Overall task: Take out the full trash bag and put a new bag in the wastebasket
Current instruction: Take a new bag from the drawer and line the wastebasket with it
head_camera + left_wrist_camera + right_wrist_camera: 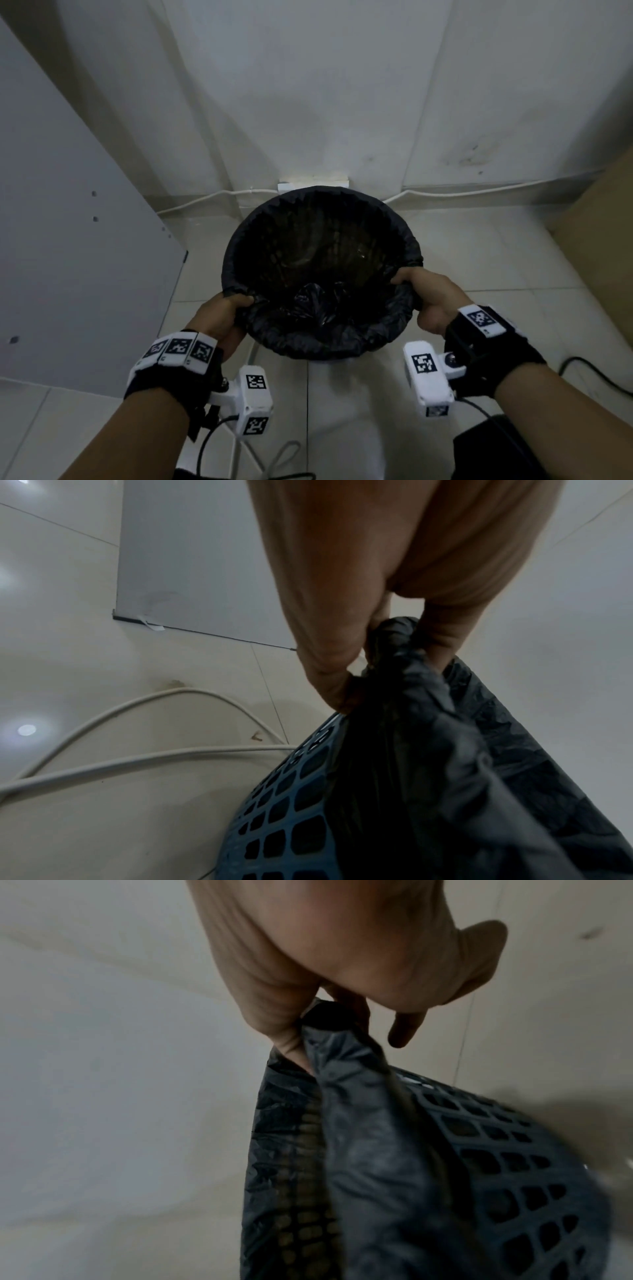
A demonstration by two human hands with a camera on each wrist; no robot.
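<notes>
A round wastebasket [407, 240] stands on the tiled floor against the wall, lined with a black trash bag [318, 305] folded over its rim. Its blue lattice wall [281, 813] shows in both wrist views [507, 1167]. My left hand [236, 306] grips a bunch of the black bag [394, 647] at the near-left rim. My right hand [409, 284] pinches the black bag [329, 1042] at the near-right rim. Crumpled black plastic lies low inside the basket; what is under it is hidden.
A grey-white panel [68, 222] stands close on the left. White cables [205, 200] run along the wall base and across the floor [137, 761]. A brown cardboard box [603, 219] sits at the right. Black cables [589, 370] trail on the floor near my right arm.
</notes>
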